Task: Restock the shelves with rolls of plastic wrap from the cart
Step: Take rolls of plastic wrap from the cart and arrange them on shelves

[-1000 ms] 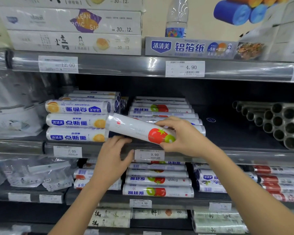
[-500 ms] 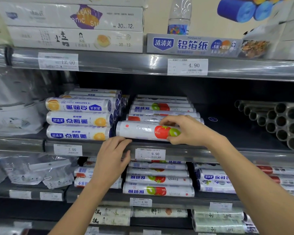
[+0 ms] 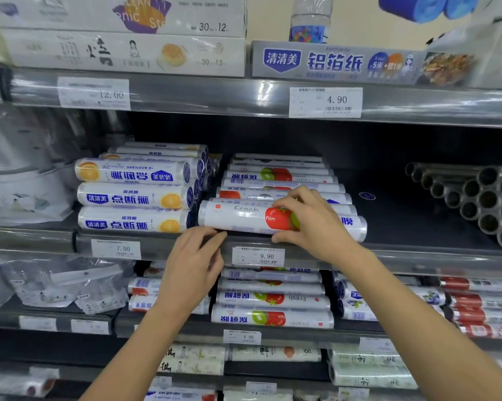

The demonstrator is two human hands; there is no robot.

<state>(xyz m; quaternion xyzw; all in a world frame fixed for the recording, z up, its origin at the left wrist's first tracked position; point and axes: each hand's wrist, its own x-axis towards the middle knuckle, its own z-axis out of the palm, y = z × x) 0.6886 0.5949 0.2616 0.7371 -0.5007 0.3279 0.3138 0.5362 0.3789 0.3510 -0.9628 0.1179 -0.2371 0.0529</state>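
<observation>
Roll (image 3: 238,217) under right hand (image 3: 310,224), shelf-front.

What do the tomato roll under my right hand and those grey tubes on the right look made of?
The tomato roll: glossy printed plastic film wrap, by its sheen and crinkled clear end. The grey tubes: hollow-ended rolls with a shiny silvery skin, perhaps foil or wrapped film; the look leaves it open.
</observation>
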